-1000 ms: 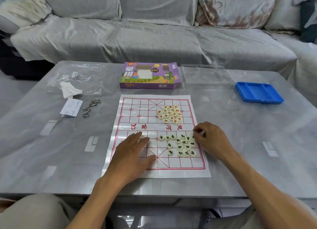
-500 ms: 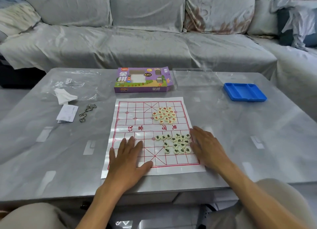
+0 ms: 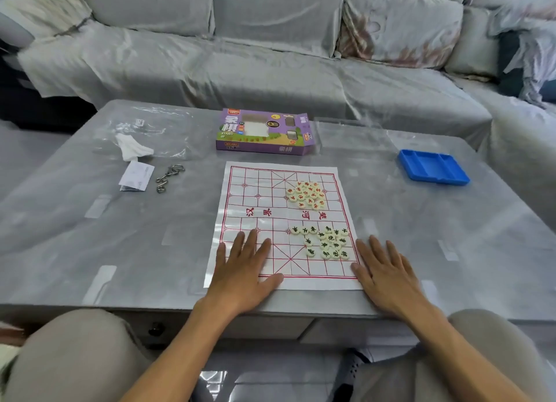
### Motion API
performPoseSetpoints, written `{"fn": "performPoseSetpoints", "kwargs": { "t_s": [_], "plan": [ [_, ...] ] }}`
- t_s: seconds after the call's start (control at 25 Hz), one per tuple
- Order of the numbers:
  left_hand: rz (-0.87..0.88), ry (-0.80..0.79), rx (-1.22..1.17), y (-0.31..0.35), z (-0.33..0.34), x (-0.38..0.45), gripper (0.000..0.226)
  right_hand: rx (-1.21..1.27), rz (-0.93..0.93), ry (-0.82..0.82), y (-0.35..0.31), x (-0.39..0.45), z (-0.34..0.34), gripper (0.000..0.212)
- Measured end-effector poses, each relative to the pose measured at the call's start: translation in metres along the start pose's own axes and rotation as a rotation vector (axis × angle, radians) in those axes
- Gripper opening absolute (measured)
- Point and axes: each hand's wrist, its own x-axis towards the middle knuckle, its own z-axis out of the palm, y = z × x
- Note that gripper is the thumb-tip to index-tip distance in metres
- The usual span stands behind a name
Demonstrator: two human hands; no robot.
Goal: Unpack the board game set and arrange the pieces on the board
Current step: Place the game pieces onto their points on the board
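Hands: I see left hand (image 3: 243,273) flat on the board (image 3: 255,191), right hand (image 3: 383,276) flat at its edge.
Pieces: red pieces (image 3: 307,194) and dark pieces (image 3: 326,241) clustered on it (characters unreadable).
Around: purple box (image 3: 264,135), blue tray (image 3: 433,166) beyond.
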Motion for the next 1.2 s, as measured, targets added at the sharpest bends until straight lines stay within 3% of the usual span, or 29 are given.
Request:
{"fn": "performPoseSetpoints", "kwargs": {
  "t_s": [0.12,0.28,0.36,0.6,0.8,0.96,1.2],
  "plan": [
    [0.017,-0.022,-0.008,-0.001,-0.007,0.000,0.076,0.027,0.019,-0.031,0.003,-0.002,-0.005,0.060],
    [0.039,-0.037,0.009,-0.005,-0.021,0.006,0.075,0.126,-0.009,0.121,-0.008,-0.002,-0.004,0.052],
    [0.041,-0.010,-0.013,-0.011,-0.025,0.001,0.078,0.185,-0.054,0.243,-0.015,-0.011,-0.006,0.042],
    [0.038,-0.003,-0.076,-0.009,-0.020,0.000,0.097,0.320,-0.092,0.305,-0.004,-0.012,0.003,0.034],
    [0.115,0.127,0.023,0.003,-0.034,-0.011,0.070,0.434,-0.151,0.314,-0.018,-0.002,-0.001,0.021],
    [0.167,0.043,0.045,-0.003,-0.049,-0.006,0.052,0.420,-0.157,0.349,-0.024,0.004,-0.004,0.004],
    [0.157,-0.009,-0.011,-0.014,-0.045,0.006,0.049,0.502,-0.276,0.290,-0.036,0.011,-0.002,0.014]
  ]
}}
